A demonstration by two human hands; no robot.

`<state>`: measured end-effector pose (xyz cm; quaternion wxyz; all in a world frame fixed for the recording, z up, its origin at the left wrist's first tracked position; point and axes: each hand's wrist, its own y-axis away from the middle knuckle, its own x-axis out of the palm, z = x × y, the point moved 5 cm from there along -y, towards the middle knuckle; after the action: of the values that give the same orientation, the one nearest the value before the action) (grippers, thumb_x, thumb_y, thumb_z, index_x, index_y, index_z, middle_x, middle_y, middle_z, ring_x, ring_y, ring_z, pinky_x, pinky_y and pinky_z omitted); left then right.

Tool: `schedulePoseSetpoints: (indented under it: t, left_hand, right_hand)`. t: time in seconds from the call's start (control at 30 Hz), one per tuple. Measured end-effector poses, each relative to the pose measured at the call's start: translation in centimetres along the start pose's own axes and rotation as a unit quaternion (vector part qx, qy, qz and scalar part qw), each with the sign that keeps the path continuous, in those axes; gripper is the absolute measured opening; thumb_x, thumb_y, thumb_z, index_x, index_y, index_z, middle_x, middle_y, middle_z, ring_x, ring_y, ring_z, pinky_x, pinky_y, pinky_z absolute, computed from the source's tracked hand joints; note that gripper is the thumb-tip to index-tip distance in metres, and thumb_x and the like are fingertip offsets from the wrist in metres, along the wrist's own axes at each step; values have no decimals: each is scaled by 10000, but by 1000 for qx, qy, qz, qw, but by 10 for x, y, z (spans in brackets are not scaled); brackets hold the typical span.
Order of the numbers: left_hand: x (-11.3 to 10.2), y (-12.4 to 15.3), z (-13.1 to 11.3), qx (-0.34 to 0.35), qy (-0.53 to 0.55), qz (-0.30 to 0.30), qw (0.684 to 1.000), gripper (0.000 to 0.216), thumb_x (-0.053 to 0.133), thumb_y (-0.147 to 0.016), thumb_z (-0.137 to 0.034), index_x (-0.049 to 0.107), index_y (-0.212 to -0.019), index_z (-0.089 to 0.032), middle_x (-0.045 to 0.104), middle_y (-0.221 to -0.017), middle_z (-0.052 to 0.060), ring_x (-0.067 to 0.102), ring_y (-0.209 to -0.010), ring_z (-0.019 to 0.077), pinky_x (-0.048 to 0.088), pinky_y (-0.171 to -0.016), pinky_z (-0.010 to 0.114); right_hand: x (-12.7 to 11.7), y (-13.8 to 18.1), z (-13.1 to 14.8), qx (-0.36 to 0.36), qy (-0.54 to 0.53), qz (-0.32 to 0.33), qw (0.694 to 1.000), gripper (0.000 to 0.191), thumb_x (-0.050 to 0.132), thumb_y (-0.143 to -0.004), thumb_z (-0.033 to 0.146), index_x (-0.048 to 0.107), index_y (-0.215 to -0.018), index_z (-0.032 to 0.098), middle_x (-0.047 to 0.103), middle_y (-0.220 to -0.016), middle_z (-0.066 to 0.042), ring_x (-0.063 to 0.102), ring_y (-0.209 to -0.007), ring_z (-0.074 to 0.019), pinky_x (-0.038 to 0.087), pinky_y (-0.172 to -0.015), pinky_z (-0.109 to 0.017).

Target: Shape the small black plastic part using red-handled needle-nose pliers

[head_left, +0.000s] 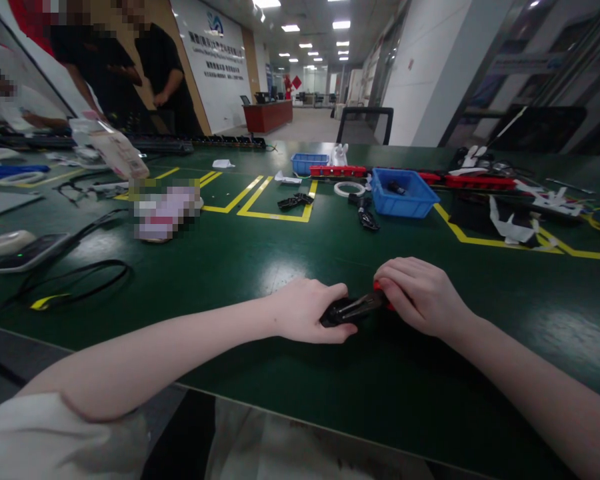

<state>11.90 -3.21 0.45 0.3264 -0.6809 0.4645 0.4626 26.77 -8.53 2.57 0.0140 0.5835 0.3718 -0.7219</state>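
My left hand (pixel 310 310) is closed, with thumb and fingers around a small black part (pixel 333 315). To its right, my right hand (pixel 420 293) wraps round the red handle of a dark metal tool that looks like pliers (pixel 365 305). The tool's dark front end points left and meets the black part; the exact contact is blurred. Most of the handle is hidden under my right fingers. Both hands are just above the green table (pixel 220 267), near its front edge.
Beyond my hands are a blue bin (pixel 405 195) with a black piece inside, black parts (pixel 296 201), a bundled black cable (pixel 366 215) and a white tape roll (pixel 349 189). Leftward lie a phone (pixel 167 212), a bottle (pixel 117 150) and cables (pixel 100 267). People stand behind.
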Motion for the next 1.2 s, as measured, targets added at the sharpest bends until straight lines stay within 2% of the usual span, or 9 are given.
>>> schedulePoseSetpoints:
  t: [0.23, 0.5, 0.73, 1.07, 1.2]
  left_hand:
    - [1, 0, -1, 2, -19, 5, 1000, 351, 489, -827, -545, 498, -842, -194, 589, -638, -13, 569, -549, 153, 315, -480, 224]
    - [0, 0, -1, 12, 6, 7, 1000, 329, 501, -824, -526, 467, -838, -199, 566, -634, -27, 546, -537, 138, 305, -474, 215]
    - [1, 1, 1, 32, 1, -4, 999, 354, 481, -828, -551, 459, -825, -198, 521, -598, -39, 492, -491, 118, 289, -456, 209]
    - [1, 0, 0, 34, 1, 4, 999, 364, 486, -828, -557, 476, -853, -194, 537, -612, -32, 506, -506, 121, 303, -464, 207]
    - [1, 0, 1, 34, 7, 0, 999, 359, 490, -825, -553, 479, -844, -195, 527, -601, -34, 501, -502, 118, 298, -463, 204]
  right_hand:
    - [0, -5, 5, -18, 15, -3, 1000, 257, 364, -930, 187, 565, -772, 161, 631, -740, -60, 551, -662, -161, 414, -631, -310]
    - [0, -6, 10, -33, 21, 2, 999, 272, 367, -924, 188, 568, -743, 161, 633, -706, -54, 557, -629, -156, 421, -605, -300]
    - [-1, -5, 3, -13, 25, -9, 1000, 260, 369, -925, 184, 572, -765, 158, 638, -729, -58, 555, -638, -158, 419, -611, -305]
    - [3, -7, 10, -40, 27, 14, 999, 270, 367, -925, 193, 565, -745, 160, 629, -704, -51, 560, -637, -158, 419, -610, -305]
    - [4, -6, 7, -28, 19, 20, 999, 268, 365, -929, 199, 565, -754, 164, 631, -718, -52, 560, -644, -158, 419, -615, -303]
